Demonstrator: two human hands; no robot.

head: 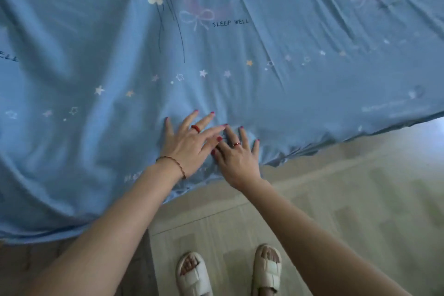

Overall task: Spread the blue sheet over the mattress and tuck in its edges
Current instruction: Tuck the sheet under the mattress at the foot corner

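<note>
Looking pretty far along: your blue sheet (pixel 240 55) already covers the mattress, and your left hand (pixel 189 144) and right hand (pixel 236 158) press flat, gripping nothing, with wrinkles and the loose near edge still to tuck.

Bare arms, red rings (pixel 195 128), cord bracelet (pixel 173 162), cream sandals (pixel 266 271).

the blue sheet (pixel 240 79) carries printed words in dark letters. "sleep well" reads plainly near its middle, just right of a pale bow and below a bunch of printed flowers. at the far left edge the same print is cut off, leaving only "ell" in view. faint pale lettering sits near the right edge of the sheet, and more by the left wrist, both too blurred to read.
</note>
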